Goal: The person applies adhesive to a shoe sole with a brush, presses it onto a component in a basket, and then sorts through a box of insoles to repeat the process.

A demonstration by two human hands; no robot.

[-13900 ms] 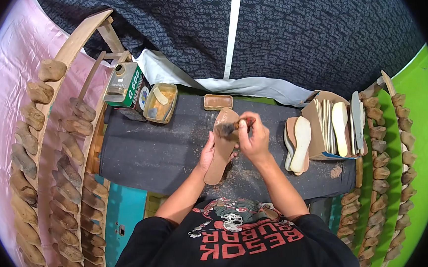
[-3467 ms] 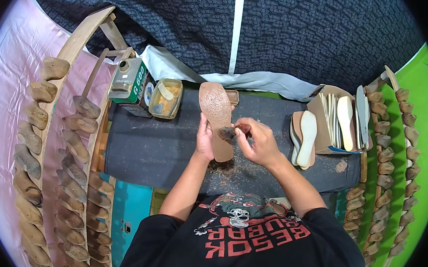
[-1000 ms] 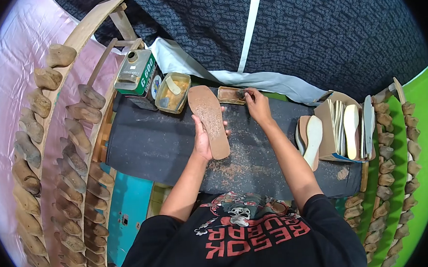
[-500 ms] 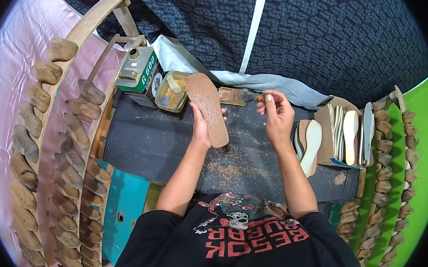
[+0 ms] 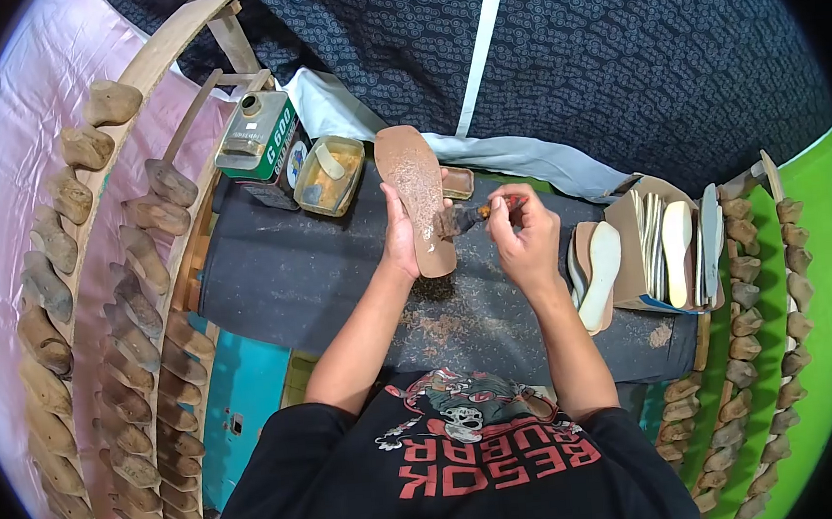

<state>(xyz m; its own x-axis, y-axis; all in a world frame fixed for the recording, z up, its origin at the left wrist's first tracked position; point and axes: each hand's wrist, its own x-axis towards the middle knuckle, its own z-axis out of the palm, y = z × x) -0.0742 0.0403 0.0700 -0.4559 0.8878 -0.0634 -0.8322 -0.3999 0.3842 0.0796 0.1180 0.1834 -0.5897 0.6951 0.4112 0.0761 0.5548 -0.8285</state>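
Observation:
My left hand [image 5: 398, 237] is closed around the edge of a brown shoe insole [image 5: 408, 168], held upright above the dark work surface. A wet, shiny film lies over part of its face. Between the fingers and thumb of my right hand [image 5: 528, 242] is a brush [image 5: 461, 219], its dark bristles touching the lower right part of the insole. Behind the insole stands a small open container [image 5: 461, 183], partly hidden. To the left sits a plastic tub [image 5: 360, 178] with yellowish residue and a pale spatula-like piece [image 5: 330, 162] in it.
A green and white metal can [image 5: 258, 135] stands at the back left. On the right are a cardboard box [image 5: 626, 208] of insoles and loose insoles [image 5: 599, 261] leaning beside it. Racks of wooden shoe lasts [image 5: 139, 300] flank both sides. Brown scraps [image 5: 435, 330] litter the dark cloth [image 5: 272, 270].
The brush has moved left and down from near the small container onto the insole. My left hand has shifted the insole slightly right and up. More of its face looks wet.

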